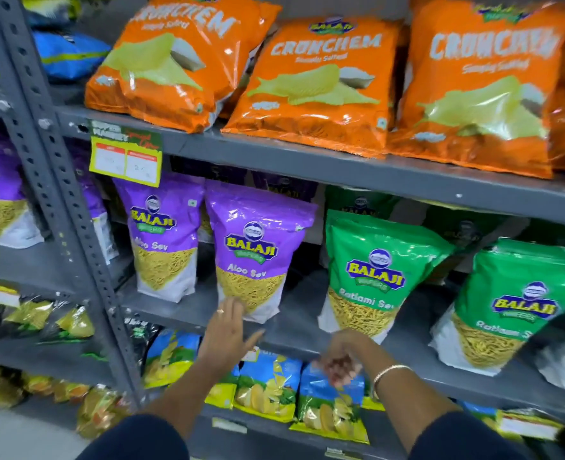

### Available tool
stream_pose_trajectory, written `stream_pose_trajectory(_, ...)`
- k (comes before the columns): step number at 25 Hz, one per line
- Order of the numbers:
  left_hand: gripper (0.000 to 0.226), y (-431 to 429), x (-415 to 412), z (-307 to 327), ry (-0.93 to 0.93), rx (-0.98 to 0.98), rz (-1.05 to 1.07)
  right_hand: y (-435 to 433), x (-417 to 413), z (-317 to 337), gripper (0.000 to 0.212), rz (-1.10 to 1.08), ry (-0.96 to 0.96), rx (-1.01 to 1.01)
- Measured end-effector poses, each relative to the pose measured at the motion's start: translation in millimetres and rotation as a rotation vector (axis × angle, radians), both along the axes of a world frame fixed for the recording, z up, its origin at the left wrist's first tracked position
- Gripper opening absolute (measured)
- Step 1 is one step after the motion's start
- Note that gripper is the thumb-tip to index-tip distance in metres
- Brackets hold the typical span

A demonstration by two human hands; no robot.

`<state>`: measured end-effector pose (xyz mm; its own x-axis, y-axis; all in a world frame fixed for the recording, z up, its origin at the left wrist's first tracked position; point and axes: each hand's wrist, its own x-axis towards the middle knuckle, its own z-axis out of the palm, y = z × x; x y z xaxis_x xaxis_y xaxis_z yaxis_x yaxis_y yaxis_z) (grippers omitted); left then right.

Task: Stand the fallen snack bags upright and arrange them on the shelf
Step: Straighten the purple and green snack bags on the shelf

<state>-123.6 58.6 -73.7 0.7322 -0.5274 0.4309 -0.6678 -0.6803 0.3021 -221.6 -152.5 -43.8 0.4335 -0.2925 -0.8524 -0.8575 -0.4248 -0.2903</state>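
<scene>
- The purple bag stands up on the middle shelf.
- The left hand is open and touches that bag's bottom corner.
- The right hand is blurry, below the shelf edge; its grip is unclear.
- Right of the purple bag, two green bags lean and need fixing.

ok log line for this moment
left hand open, touching purple bag base | right hand blurred, empty | purple bag upright
</scene>
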Motion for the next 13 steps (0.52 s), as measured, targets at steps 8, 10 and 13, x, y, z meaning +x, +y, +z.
stream_pose_trajectory(8,0.110,-150.3,-13.2,36.1,0.875,-0.257,-0.282,-89.6,-67.5,8.2,0.080,-0.489,-0.948,-0.151)
stream_pose_trajectory(10,0.102,-153.8,-14.8,38.7,0.861,-0.227,-0.259,-79.9,-63.4,12.9,0.075,-0.454,-1.001,-0.036)
stream_pose_trajectory(13,0.094,-145.6,-19.0,36.2,0.782,-0.259,-0.190,-63.4,-56.9,33.2,0.083,-0.472,-1.121,0.165)
